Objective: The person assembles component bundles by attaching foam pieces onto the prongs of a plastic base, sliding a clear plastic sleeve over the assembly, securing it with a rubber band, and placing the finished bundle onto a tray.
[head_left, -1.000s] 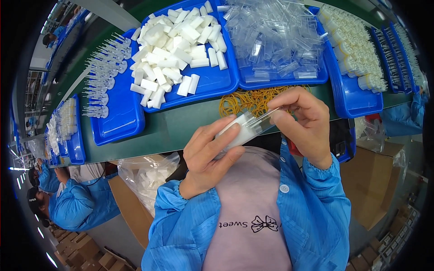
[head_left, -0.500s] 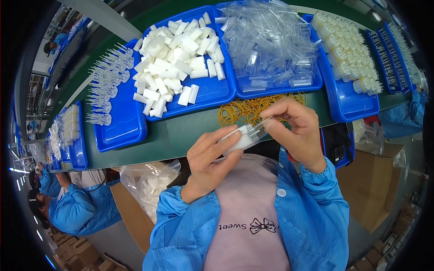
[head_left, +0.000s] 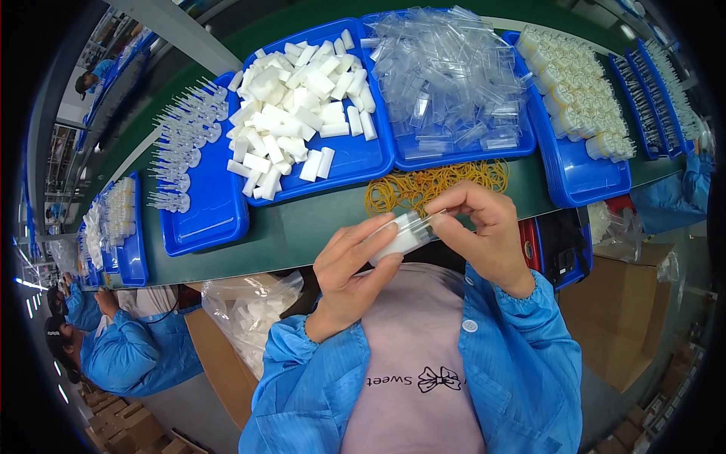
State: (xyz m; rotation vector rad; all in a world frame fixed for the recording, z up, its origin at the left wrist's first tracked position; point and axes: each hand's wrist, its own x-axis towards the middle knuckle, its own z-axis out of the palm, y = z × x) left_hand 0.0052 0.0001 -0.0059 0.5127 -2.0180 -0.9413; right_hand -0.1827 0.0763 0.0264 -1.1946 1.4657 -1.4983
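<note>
Above my lap, my left hand (head_left: 352, 265) is closed around a white foam-like block (head_left: 393, 245), thumb below and fingers above. A clear plastic sleeve (head_left: 423, 229) sits at the block's right end, and my right hand (head_left: 480, 231) pinches its far end between thumb and fingertips. Whether the block lies inside the sleeve or only against it is hard to see. Just beyond my hands lies a heap of yellow rubber bands (head_left: 454, 184) on the green table (head_left: 318, 219).
White blocks (head_left: 291, 106) fill a blue tray; clear plastic pieces (head_left: 454, 76) fill another. Stemmed clear parts (head_left: 178, 163) occupy the left tray, banded bundles (head_left: 578, 91) the right. A bag of white pieces (head_left: 253, 314) and a carton (head_left: 620, 310) flank me. A co-worker (head_left: 140, 352) sits at left.
My right hand has shifted slightly left and down, bringing the clear plastic sleeve closer in line with the white block. My left hand stays nearly still.
</note>
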